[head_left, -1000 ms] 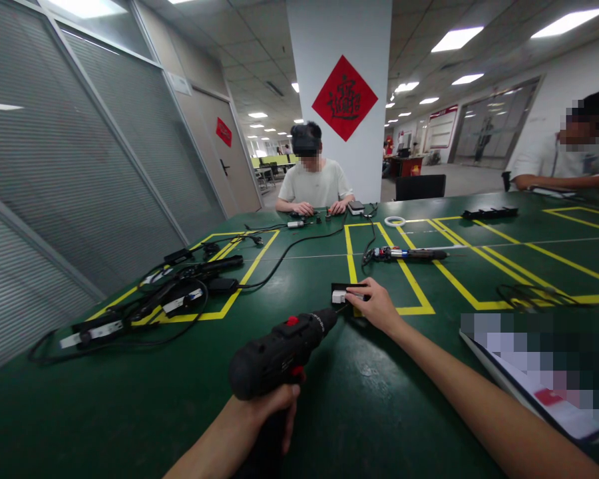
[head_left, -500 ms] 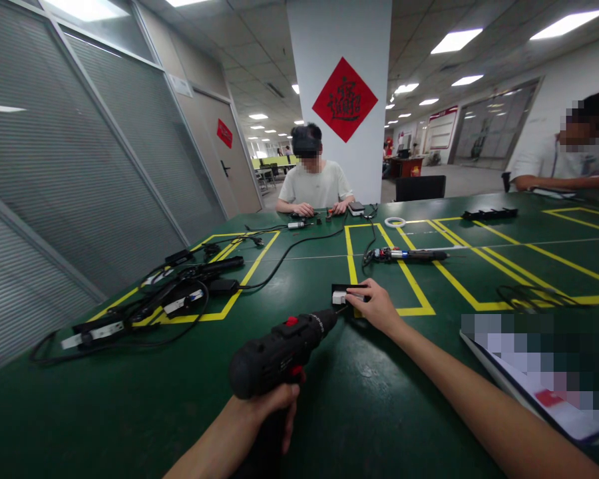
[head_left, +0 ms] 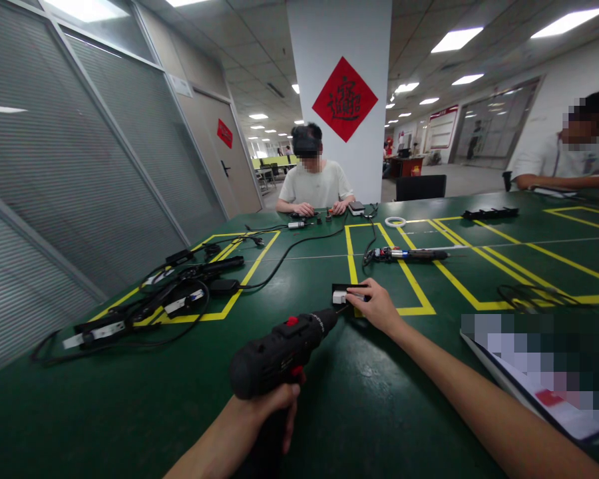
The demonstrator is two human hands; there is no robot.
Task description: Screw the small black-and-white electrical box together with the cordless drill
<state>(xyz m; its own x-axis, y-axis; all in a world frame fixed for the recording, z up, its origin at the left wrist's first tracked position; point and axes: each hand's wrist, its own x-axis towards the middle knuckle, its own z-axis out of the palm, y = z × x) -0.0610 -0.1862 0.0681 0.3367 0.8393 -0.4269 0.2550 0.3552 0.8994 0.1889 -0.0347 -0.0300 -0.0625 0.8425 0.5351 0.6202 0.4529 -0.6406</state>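
1. The green desk point(head_left: 130, 412) fills the lower view, marked off in bays by yellow tape lines point(head_left: 414, 286).
2. A white pillar point(head_left: 339, 26) stands past the far edge, with a red diamond sign point(head_left: 345, 98) on it.
3. A person point(head_left: 313, 183) in a pale shirt sits across the desk with both hands on small parts. A second person point(head_left: 569, 156) sits at the far right, one forearm on the desk.
4. A tangle of black cables point(head_left: 170, 299) and adapters lies in the left bay, well apart from both hands.
5. A blurred sheet point(head_left: 539, 379) lies on the desk to the right of the right forearm.
6. The black drill point(head_left: 279, 352) is low in the middle, above the desk, its nose pointing up and right at the part. I cannot tell whether its tip touches the part.
7. The left hand point(head_left: 274, 406) is wrapped tight round the drill's grip from below.
8. The right hand point(head_left: 374, 306) reaches to the yellow line, its fingers closed on the right end of the part.
9. A long dark tool point(head_left: 409, 254) lies across the tape, beyond the right hand.
10. The small black-and-white part point(head_left: 340, 294) rests on the desk just left of the yellow line, between the drill nose and the right hand.
11. A white ring point(head_left: 395, 221) lies near the far edge.
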